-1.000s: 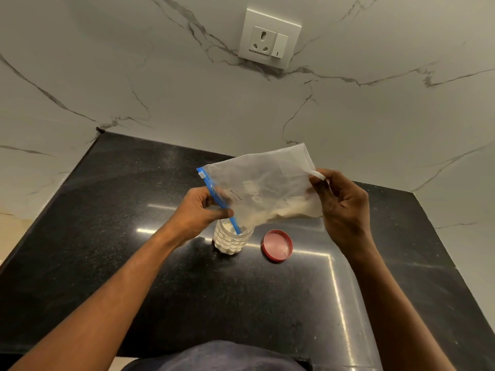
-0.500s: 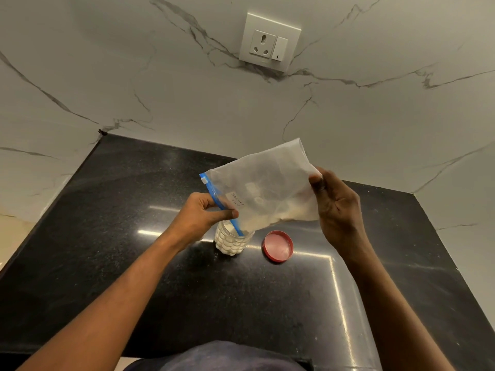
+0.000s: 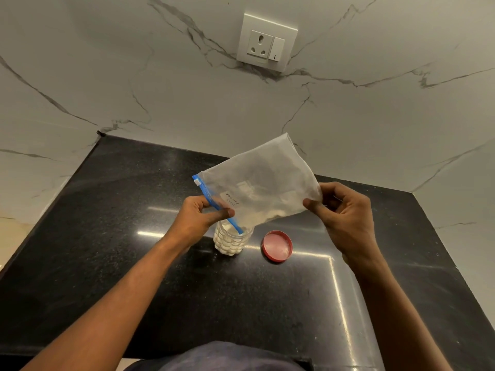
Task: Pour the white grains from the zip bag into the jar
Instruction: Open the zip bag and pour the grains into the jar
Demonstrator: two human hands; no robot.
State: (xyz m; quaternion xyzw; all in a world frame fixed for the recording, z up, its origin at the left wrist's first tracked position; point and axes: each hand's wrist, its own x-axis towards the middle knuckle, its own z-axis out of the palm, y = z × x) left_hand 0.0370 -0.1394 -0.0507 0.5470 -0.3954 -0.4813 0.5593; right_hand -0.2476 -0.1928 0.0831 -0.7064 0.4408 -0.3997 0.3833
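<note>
A clear zip bag (image 3: 263, 187) with a blue zip strip hangs tilted over a small clear jar (image 3: 232, 241) on the black counter. The bag's lower zip corner dips into the jar's mouth. White grains lie in the bag's lower fold and fill much of the jar. My left hand (image 3: 202, 215) pinches the blue zip edge just above the jar. My right hand (image 3: 341, 212) grips the bag's far bottom corner, raised higher than the zip end.
A red jar lid (image 3: 277, 246) lies flat on the black counter (image 3: 120, 250), just right of the jar. A marble wall with a white socket and switch plate (image 3: 267, 46) stands behind. The counter's edges run along the left and right.
The bag's closed end has risen and the bag tilts more steeply toward the jar. My right hand has shifted its grip lower on the bag's corner. The jar and lid stay put.
</note>
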